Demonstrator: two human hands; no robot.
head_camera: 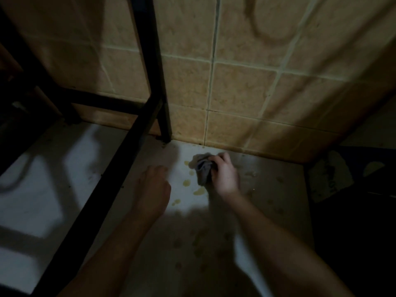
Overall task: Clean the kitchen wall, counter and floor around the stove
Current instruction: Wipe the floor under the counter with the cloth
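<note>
The tiled wall (246, 86) beyond the hands shows smears. The floor (192, 211) has yellow drops (199, 190) just left of the right hand (226, 175), which grips a grey rag (203, 171); the left hand (153, 185) is loosely curled, empty. Much cleaning seems left.

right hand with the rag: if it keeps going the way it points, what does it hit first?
Likely the base of the tiled wall. The right hand, closed on the grey rag, points up-frame toward the wall-floor joint, with only bare floor between. Depth is unclear in this dim view.
</note>
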